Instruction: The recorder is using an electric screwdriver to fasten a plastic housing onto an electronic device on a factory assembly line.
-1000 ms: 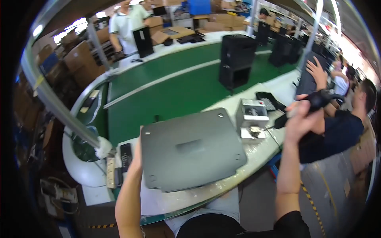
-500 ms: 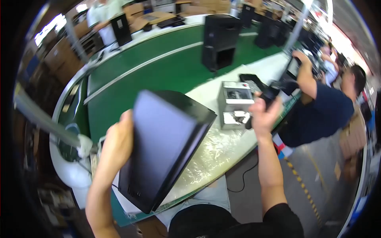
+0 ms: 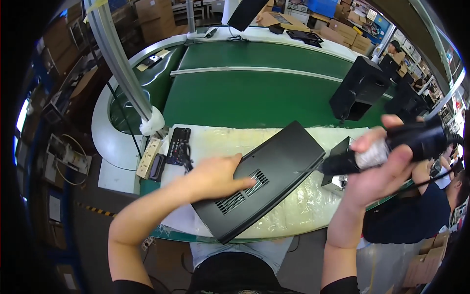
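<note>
My left hand (image 3: 218,177) grips the upper-left long edge of a black case (image 3: 279,161), thumb on its face. The case lies slanted over the plastic-covered worktop (image 3: 293,210), with two groups of vent slots near my thumb. Its underside is hidden. Right of it, my raised right hand (image 3: 379,169) is closed around a black corded hand tool (image 3: 416,139) with a whitish wrapped middle. The tool's dark end (image 3: 338,164) points left toward the case's right end. Partly behind that hand and tool stands a grey metal box (image 3: 335,182).
A green conveyor (image 3: 254,98) curves behind the worktop, carrying a tall black cabinet (image 3: 360,90). Left stand a metal post (image 3: 120,63), a power strip (image 3: 148,158) and a black keypad-like device (image 3: 178,146). A co-worker in a dark shirt (image 3: 416,215) is at the right.
The view has swung right-to-left across the bench. The case has gone from tilted up to lying flatter, its vented side now showing. My right hand has raised the tool beside it.
</note>
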A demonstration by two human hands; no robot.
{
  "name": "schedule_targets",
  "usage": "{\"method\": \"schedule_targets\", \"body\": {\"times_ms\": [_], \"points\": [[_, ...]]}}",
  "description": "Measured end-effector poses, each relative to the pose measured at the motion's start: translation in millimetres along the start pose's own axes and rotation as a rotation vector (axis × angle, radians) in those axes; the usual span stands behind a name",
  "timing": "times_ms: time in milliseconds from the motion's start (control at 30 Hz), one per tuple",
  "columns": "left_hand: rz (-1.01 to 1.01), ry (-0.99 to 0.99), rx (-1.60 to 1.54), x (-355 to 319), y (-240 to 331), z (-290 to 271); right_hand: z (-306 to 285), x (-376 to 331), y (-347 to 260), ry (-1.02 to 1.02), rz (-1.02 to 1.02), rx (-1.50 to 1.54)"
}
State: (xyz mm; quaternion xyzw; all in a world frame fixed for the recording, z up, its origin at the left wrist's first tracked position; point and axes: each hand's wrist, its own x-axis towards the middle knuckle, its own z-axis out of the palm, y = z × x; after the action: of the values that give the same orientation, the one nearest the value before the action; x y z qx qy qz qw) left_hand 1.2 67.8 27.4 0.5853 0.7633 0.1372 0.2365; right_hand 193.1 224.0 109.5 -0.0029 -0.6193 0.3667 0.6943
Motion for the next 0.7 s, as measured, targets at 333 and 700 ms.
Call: {"method": "schedule_targets", "body": {"times_ms": [333,700], "points": [[0.053,0.254,-0.110,-17,-14,25,100,-23,51,-0.228,0.029,0.158],[0.120,0.305,-0.028,-19,-19,29,113,-39,62,-0.310,0.099,0.152]]}}
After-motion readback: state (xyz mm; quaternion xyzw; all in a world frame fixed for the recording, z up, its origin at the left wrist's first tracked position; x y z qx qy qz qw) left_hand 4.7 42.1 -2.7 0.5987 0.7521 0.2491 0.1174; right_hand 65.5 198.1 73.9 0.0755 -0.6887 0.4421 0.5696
